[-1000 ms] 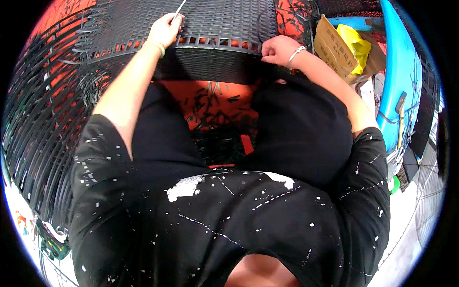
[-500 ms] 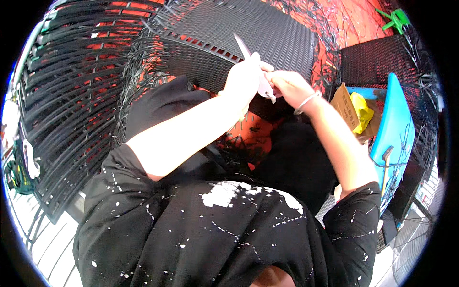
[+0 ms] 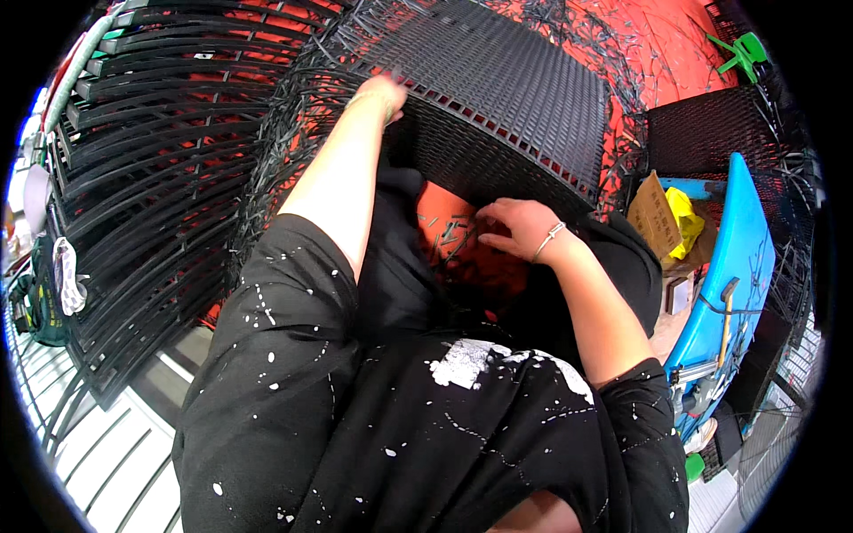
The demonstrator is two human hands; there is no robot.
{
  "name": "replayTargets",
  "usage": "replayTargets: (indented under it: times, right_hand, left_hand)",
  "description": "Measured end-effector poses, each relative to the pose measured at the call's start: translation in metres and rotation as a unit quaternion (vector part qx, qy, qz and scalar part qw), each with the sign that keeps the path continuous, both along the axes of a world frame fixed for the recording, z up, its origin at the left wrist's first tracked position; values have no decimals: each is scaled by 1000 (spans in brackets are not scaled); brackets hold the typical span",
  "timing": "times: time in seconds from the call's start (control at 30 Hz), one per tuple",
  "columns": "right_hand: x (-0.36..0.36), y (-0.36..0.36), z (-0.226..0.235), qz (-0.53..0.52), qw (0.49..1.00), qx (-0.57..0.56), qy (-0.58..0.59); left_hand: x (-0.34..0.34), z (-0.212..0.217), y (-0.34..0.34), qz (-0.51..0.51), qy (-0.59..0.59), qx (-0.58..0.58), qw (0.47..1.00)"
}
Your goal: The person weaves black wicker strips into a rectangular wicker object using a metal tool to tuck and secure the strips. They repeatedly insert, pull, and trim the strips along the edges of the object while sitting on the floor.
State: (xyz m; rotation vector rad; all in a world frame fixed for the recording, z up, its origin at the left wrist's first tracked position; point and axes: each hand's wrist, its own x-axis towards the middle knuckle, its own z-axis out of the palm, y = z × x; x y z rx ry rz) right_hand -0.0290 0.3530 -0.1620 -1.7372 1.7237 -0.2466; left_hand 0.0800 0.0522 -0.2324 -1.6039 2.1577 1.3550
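A black woven wicker piece (image 3: 506, 58) lies across the space before me, with a row of square openings along its bend. My left hand (image 3: 382, 93) reaches to its far left corner, touching or very near the edge. Its fingers are blurred and partly hidden, so their grip does not show. My right hand (image 3: 520, 226) hovers by the near lower edge of the wicker, fingers curved and thumb apart, with nothing visible in it. The knife seen earlier is out of sight.
Black strips on a slatted frame (image 3: 169, 133) fill the left. Loose strip ends (image 3: 298, 115) and cut scraps (image 3: 449, 235) litter the red floor covering. To the right are a cardboard box (image 3: 653, 213) with a yellow bag (image 3: 684, 222), a blue board (image 3: 742, 249) and a green plastic object (image 3: 745, 55).
The hands, earlier together on a knife with a pale handle, have parted. My left hand moved left to the wicker's corner; my right hand dropped lower. The knife no longer shows.
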Motion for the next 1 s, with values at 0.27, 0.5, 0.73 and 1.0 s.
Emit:
replayTargets:
  times: [0.27, 0.5, 0.73, 1.0]
  right_hand:
    - [10, -9, 6, 23, 998, -40, -45]
    - [24, -6, 20, 59, 997, 51, -6]
    - [20, -4, 25, 59, 997, 55, -13]
    - [29, -8, 23, 73, 995, 64, -24]
  left_hand:
    - [48, -52, 3, -232, -183, -145, 944]
    - [28, -31, -3, -237, -183, -166, 940]
    - [26, -39, -3, -221, -196, -179, 939]
    - [24, -45, 39, -96, -180, -240, 949]
